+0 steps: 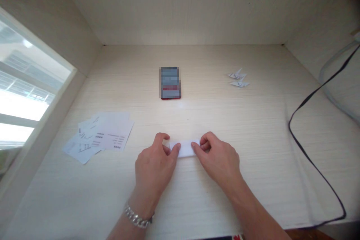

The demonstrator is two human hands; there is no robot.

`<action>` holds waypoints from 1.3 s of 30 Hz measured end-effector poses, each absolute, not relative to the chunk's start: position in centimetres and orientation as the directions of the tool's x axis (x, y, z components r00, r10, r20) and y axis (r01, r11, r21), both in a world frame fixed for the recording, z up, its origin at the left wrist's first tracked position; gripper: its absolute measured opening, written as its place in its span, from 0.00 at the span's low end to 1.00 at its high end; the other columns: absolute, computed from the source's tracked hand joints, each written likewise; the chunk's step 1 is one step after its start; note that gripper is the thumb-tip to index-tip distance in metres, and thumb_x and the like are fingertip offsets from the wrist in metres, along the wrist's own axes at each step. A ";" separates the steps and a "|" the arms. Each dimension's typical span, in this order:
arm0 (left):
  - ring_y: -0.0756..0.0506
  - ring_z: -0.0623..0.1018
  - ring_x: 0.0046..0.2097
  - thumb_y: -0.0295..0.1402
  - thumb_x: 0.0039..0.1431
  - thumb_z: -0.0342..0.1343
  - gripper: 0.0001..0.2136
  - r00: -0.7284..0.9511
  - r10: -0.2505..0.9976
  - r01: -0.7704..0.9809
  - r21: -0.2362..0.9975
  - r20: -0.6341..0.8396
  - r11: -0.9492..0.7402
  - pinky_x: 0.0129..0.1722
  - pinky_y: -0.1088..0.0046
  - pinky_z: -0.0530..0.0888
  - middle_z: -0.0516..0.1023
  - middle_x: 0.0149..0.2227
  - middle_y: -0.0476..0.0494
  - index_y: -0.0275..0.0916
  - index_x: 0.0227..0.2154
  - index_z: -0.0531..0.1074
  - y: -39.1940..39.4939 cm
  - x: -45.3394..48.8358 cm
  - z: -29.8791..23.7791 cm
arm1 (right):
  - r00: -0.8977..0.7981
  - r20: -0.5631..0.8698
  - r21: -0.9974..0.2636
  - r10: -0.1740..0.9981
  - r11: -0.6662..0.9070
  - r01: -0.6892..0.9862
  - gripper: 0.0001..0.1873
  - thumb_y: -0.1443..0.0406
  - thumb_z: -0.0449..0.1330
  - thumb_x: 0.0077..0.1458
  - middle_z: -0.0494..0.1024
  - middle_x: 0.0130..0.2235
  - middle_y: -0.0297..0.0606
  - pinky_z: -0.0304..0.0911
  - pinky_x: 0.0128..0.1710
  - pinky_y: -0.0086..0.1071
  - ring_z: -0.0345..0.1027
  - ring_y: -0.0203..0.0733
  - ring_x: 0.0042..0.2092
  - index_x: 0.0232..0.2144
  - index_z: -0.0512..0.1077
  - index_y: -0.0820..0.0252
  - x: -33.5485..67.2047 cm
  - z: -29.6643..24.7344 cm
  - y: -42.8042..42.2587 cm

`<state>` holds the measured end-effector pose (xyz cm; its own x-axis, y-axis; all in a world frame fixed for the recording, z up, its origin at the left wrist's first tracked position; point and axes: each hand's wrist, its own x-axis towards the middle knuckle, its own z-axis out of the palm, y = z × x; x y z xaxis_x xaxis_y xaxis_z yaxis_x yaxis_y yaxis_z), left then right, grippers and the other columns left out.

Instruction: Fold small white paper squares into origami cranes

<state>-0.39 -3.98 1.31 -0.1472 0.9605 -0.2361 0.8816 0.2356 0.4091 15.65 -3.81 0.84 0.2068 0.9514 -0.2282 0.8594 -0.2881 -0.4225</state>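
White paper strip [184,149] clamped by fingertips of left hand [154,165] and right hand [216,161]; pale wood-grain desk [253,180], window [22,82] at nine o'clock.

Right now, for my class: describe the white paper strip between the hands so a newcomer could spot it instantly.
On the pale wood-grain desk, look toward the near edge. The left hand and right hand pinch a narrow white paper strip between them. Unlike the loose printed sheets to its left, it is plain and held.

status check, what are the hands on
Left hand, right hand holding ends of white paper strip. Printed sheets off to left, apart from hands.
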 end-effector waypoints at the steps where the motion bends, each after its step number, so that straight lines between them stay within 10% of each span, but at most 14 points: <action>1: 0.44 0.75 0.27 0.47 0.53 0.49 0.14 -0.148 0.959 0.881 0.409 -0.240 0.238 0.25 0.72 0.61 0.76 0.24 0.52 0.47 0.39 0.66 -3.9 -0.4 1.3 | 0.207 -0.224 -0.422 0.952 -0.286 0.860 0.10 0.54 0.57 0.48 0.75 0.24 0.29 0.45 0.22 0.29 0.67 0.39 0.26 0.25 0.68 0.53 15.6 0.8 -3.8; 39: 0.44 0.75 0.27 0.46 0.52 0.50 0.12 -0.158 0.950 0.877 0.403 -0.269 0.260 0.25 0.73 0.61 0.76 0.23 0.54 0.48 0.36 0.66 -3.6 -0.4 1.8 | 0.223 -0.213 -0.434 0.951 -0.297 0.851 0.10 0.54 0.58 0.47 0.74 0.22 0.28 0.47 0.23 0.29 0.66 0.37 0.25 0.24 0.68 0.53 15.4 1.1 -3.7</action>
<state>-0.37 -3.58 1.78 -0.1583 0.9502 -0.2686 0.8773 0.2602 0.4033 15.39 -3.68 1.15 0.2232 0.9512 -0.2133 0.8506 -0.2969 -0.4340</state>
